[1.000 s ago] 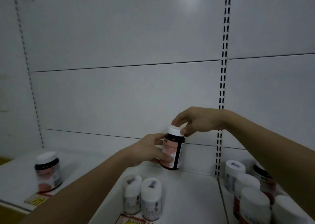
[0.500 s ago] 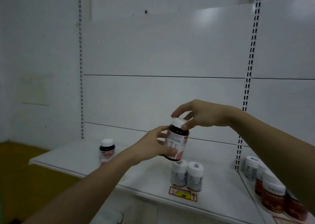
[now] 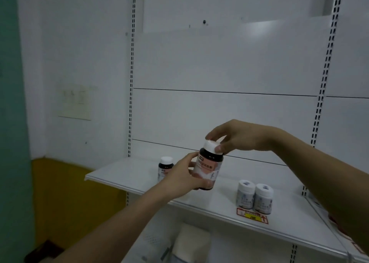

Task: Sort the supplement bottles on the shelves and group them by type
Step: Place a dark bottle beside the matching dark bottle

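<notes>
Head view: both hands hold one dark bottle (image 3: 208, 167) with a white cap and a pink-and-white label, raised above the white shelf (image 3: 127, 172) and tilted a little, its cap leaning toward the right. The left hand (image 3: 186, 175) wraps its fingers round the bottle's body from the left side, while the right hand (image 3: 237, 137) reaches in from the right and pinches the cap between thumb and fingertips. Just behind the left hand, a second dark bottle (image 3: 165, 167) of the same look stands upright on the shelf, partly hidden by the knuckles. Below and to the right of the hands, two white bottles (image 3: 254, 198) stand upright and touching near the shelf's front edge, right behind a red-and-yellow price tag (image 3: 252, 217). Under the right forearm, more goods are too hidden to name.
</notes>
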